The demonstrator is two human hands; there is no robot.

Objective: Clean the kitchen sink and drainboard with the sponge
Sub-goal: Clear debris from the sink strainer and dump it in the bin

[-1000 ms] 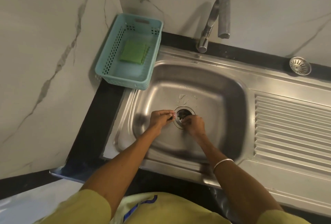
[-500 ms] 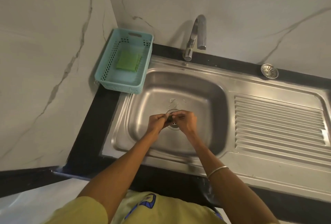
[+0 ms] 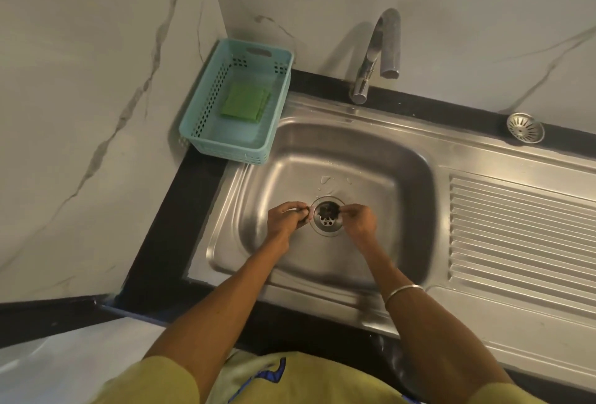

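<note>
Green sponge (image 3: 245, 101) lies flat in the teal basket (image 3: 206, 103) at the steel sink's (image 3: 400, 161) back left corner, untouched, while both hands, left (image 3: 288, 218) and right (image 3: 360, 219), flank the drain (image 3: 327, 216), each grip pinched on something too small to identify.

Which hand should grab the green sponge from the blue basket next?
Probably the left hand. It sits on the basket's side of the drain, and the green sponge lies in the blue basket at the sink's left rear corner. The right hand would have to cross over.
</note>
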